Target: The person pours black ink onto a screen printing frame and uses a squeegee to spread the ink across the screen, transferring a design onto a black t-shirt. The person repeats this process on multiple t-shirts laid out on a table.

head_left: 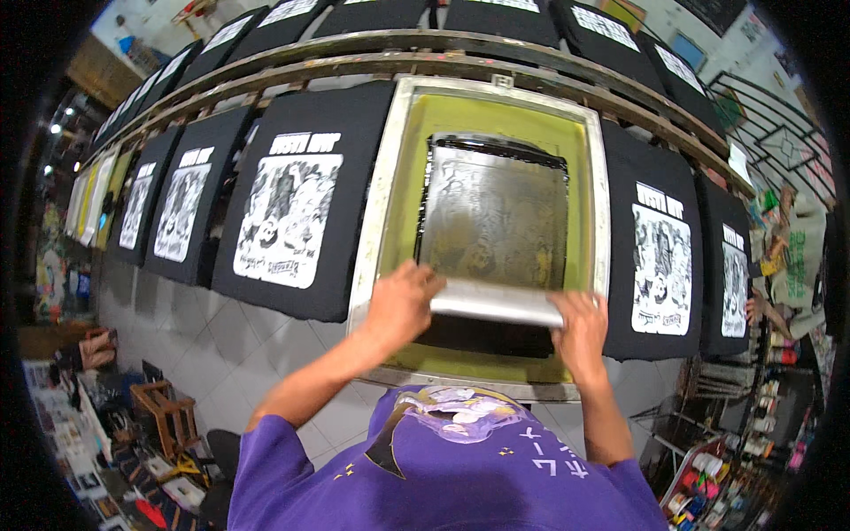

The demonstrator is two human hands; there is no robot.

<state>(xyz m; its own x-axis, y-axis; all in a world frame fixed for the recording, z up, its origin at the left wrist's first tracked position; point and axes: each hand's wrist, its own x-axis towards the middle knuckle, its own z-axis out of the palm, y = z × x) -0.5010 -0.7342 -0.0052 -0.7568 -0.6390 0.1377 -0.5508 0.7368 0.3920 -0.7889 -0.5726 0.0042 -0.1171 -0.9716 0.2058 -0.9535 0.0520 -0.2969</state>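
Note:
Both my hands grip a silver metal squeegee, one at each end. My left hand is closed round its left end, and my right hand round its right end. The squeegee lies across the lower part of a screen printing frame with yellow-green mesh. Dark wet ink coats the mesh's central rectangle above the squeegee, with a thicker black band at its far edge. More black ink shows below the squeegee. Whatever lies under the screen is mostly hidden.
Black T-shirts with white prints lie on boards left and right of the frame. A wooden rail runs behind, with more shirts beyond. A wooden stool stands lower left. Another person's hand shows at far right, near shelves of bottles.

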